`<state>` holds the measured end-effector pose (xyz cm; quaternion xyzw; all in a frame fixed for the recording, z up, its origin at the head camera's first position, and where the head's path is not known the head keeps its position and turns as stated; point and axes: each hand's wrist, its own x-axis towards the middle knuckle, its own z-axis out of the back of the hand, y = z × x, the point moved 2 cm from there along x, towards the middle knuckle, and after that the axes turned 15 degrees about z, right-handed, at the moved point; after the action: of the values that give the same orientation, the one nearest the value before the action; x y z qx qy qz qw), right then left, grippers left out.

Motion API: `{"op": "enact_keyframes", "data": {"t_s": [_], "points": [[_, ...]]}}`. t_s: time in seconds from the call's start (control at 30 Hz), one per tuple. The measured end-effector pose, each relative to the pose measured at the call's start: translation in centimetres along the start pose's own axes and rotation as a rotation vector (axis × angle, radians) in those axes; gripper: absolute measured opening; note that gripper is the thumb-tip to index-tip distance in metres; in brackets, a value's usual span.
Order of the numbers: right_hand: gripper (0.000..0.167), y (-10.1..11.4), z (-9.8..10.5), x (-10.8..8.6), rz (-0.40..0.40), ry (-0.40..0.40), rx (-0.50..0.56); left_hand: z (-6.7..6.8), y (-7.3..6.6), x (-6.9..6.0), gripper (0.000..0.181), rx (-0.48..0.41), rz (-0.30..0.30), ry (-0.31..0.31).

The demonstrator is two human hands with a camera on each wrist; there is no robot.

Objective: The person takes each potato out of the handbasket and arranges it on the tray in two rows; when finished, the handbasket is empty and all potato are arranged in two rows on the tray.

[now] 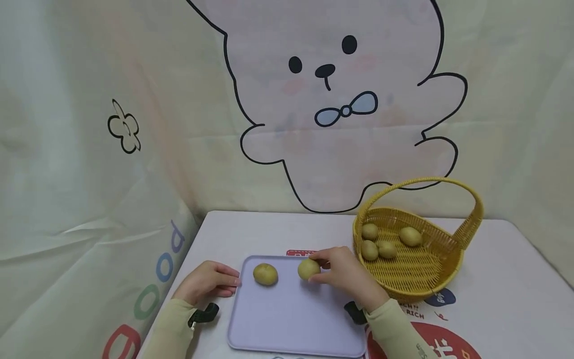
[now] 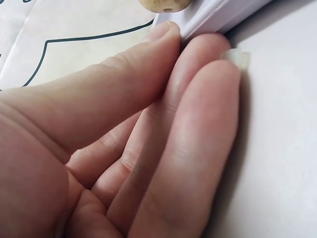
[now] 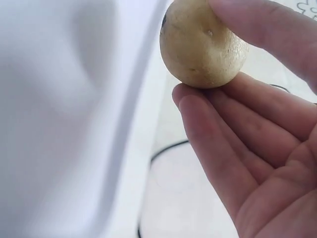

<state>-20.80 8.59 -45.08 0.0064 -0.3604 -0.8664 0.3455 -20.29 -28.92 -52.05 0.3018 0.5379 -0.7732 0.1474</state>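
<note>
My right hand (image 1: 347,276) pinches a round, pale yellow-brown potato (image 1: 307,269) between thumb and fingers, above the far part of a lilac tray (image 1: 293,321). In the right wrist view this potato (image 3: 198,47) sits between the thumb and the fingertips, with the tray's rim beside it. A second potato (image 1: 265,274) lies on the tray near its far left corner. At the tray's left edge, my left hand (image 1: 208,281) holds the rim; up close in the left wrist view, the thumb and index fingertip meet at the tray's edge (image 2: 198,22).
A yellow woven basket (image 1: 417,294) with a tall arched handle (image 1: 421,180) stands right of the tray, several potatoes (image 1: 410,237) inside. White table (image 1: 484,269) with printed patches lies beneath. Behind hangs a curtain (image 1: 215,174) with a cartoon bear.
</note>
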Motion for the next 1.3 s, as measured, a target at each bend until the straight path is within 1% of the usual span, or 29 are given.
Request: {"op": "enact_keyframes", "data": {"t_s": [0.1, 0.17, 0.23, 0.37, 0.57, 0.73, 0.93, 1.13, 1.3], "points": [[0.050, -0.4, -1.3, 0.6, -0.046, -0.011, 0.013, -0.1, -0.1, 0.1, 0.036, 0.008, 0.004, -0.006], [0.050, -0.5, -2.0, 0.9, -0.058, -0.015, 0.018, -0.1, -0.2, 0.2, 0.036, 0.004, 0.008, -0.008], [0.049, -0.5, -2.5, 1.2, -0.055, -0.004, 0.021, -0.1, -0.1, 0.3, 0.036, -0.004, 0.022, -0.011], [0.048, -0.3, -3.2, 1.5, -0.022, 0.028, 0.031, -0.1, 0.0, 0.1, 0.036, -0.017, 0.053, -0.020], [0.048, -0.2, -3.5, 1.5, -0.004, 0.023, 0.030, -0.2, -0.1, 0.1, 0.036, -0.008, 0.044, -0.024], [0.046, -0.4, -3.9, 1.7, 0.040, 0.025, 0.006, -0.2, -0.1, 0.1, 0.035, -0.008, 0.044, -0.020], [0.046, -0.4, -4.2, 1.7, 0.037, 0.025, -0.006, -0.1, -0.1, 0.0, 0.036, -0.011, 0.049, -0.016], [0.047, -0.3, -4.3, 1.8, 0.033, 0.025, -0.023, -0.2, -0.1, 0.1, 0.036, -0.013, 0.040, -0.008], [0.048, -0.3, -4.3, 1.8, 0.016, 0.019, -0.010, -0.1, 0.0, 0.2, 0.036, -0.012, 0.036, -0.006]]}}
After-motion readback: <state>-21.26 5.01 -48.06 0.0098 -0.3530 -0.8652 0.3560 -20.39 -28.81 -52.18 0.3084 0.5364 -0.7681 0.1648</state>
